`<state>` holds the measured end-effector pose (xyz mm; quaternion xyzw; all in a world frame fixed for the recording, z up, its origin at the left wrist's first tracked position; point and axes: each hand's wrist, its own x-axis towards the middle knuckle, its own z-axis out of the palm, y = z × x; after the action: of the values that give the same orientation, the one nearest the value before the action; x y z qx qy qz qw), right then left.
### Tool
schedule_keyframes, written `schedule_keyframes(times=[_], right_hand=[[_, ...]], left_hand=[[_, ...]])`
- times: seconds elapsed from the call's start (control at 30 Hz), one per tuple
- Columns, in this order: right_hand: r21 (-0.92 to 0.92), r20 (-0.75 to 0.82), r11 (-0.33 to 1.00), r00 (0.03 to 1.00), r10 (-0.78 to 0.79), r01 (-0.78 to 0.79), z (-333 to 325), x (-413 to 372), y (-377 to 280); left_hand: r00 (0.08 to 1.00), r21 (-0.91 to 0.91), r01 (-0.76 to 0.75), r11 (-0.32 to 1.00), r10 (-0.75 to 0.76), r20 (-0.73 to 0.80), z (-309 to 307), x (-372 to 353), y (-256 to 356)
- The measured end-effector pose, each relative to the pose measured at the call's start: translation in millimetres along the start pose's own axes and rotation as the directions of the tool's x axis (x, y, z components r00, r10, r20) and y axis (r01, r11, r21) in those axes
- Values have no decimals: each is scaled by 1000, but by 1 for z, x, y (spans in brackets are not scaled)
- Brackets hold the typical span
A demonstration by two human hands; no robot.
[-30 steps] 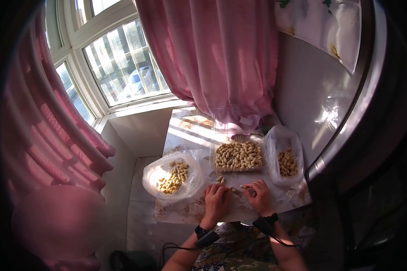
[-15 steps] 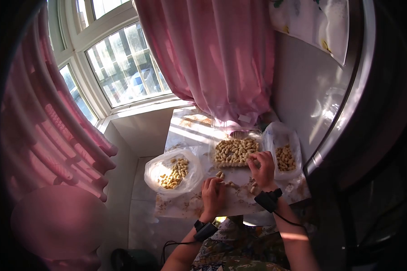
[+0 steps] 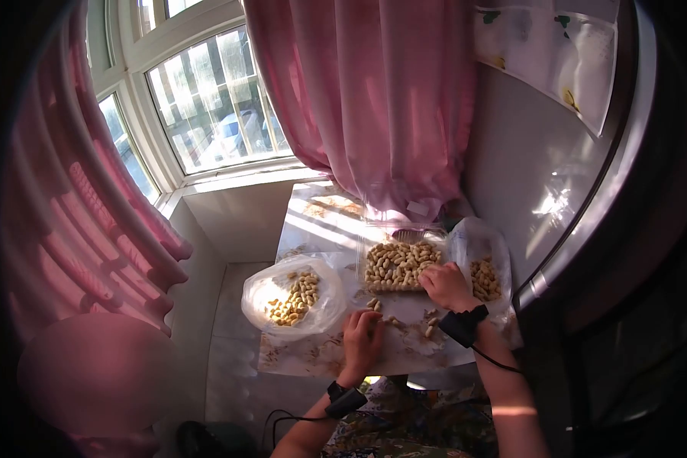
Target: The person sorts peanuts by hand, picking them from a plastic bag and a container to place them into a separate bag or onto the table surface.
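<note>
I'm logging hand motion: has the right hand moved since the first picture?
Yes, the right hand has moved forward, from short of the peanut tray to its near right corner.

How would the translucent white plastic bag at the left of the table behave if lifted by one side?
The bag would probably sag and fold, as its thin film looks creased. The small tan peanuts lie loose under its wide-open mouth, so they could slide or spill toward the lower side.
</note>
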<state>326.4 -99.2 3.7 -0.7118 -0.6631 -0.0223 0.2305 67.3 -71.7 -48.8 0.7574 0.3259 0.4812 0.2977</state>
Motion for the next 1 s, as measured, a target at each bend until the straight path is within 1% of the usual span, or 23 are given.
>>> schedule_keyframes(times=[0.07, 0.1, 0.17, 0.2, 0.23, 0.3, 0.33, 0.37, 0.43, 0.47, 0.5, 0.57, 0.6, 0.63, 0.7, 0.73, 0.77, 0.83, 0.87, 0.93, 0.97, 1.0], right_hand=[[24, 112, 1000, 994, 14, -17, 4, 9, 2], [22, 116, 1000, 993, 11, -14, 7, 16, 1], [332, 62, 942, 996, -67, 42, 14, 28, 2], [383, 67, 923, 996, -63, 32, 14, 37, 5], [381, 72, 924, 995, -63, 31, 13, 42, 9], [369, 62, 915, 986, 153, -165, 3, 51, 10], [302, 94, 927, 974, 205, -224, 6, 57, 20], [298, 99, 927, 974, 206, -226, 10, 57, 27], [130, 131, 972, 975, 177, -194, 20, 56, 37], [136, 183, 973, 970, 158, -184, 22, 59, 34], [133, 185, 974, 970, 158, -184, 22, 60, 31], [205, 262, 971, 963, 69, -125, 24, 63, 19], [284, 249, 955, 968, 16, -89, 27, 66, 14], [284, 254, 955, 967, 17, -91, 25, 66, 10], [457, 311, 887, 947, -80, -75, 5, 67, -16], [464, 238, 885, 958, -159, 32, 12, 66, -16], [465, 239, 885, 958, -158, 30, 21, 65, -10], [364, 198, 910, 938, -284, 199, 37, 61, 7], [366, 200, 911, 939, -279, 193, 31, 59, 9], [356, 302, 933, 938, -173, 58, 17, 58, 14], [356, 302, 933, 938, -171, 56, 11, 54, 12], [267, 201, 960, 970, -139, 82, 6, 50, 11]], left_hand=[[1000, 9, -3, 1000, 3, 6, -2, 1, 1], [1000, 18, -10, 1000, 9, 18, -3, 1, 2], [1000, 8, 0, 1000, 0, 10, -2, 1, 1], [1000, 0, 2, 1000, -2, 6, -2, 1, 1], [1000, -3, 6, 1000, -6, 5, -2, 2, 1], [1000, 0, 2, 1000, -2, 0, -4, 2, 3], [1000, -3, 7, 1000, -7, 0, -4, 3, 4], [1000, -14, 13, 1000, -13, 0, -4, 3, 4], [1000, -27, 23, 999, -23, 1, -4, 3, 5], [1000, -29, 25, 999, -25, 7, -5, 4, 5], [1000, -31, 25, 999, -25, 11, -5, 5, 6], [999, -44, 33, 999, -32, 12, -4, 5, 4], [999, -52, 39, 998, -38, 16, -4, 5, 4], [999, -53, 44, 998, -43, 17, -4, 4, 4], [999, -79, 37, 996, -36, 15, -5, 5, 5], [999, -78, 40, 996, -39, 16, -6, 5, 5], [999, -78, 37, 996, -35, 25, -6, 5, 5], [999, -80, 36, 996, -33, 38, -6, 6, 5], [999, -78, 32, 996, -30, 30, -5, 6, 5], [999, -77, 28, 997, -27, 24, -4, 5, 4], [999, -77, 30, 997, -28, 25, -4, 4, 3], [999, -78, 31, 996, -29, 27, -3, 4, 2]])
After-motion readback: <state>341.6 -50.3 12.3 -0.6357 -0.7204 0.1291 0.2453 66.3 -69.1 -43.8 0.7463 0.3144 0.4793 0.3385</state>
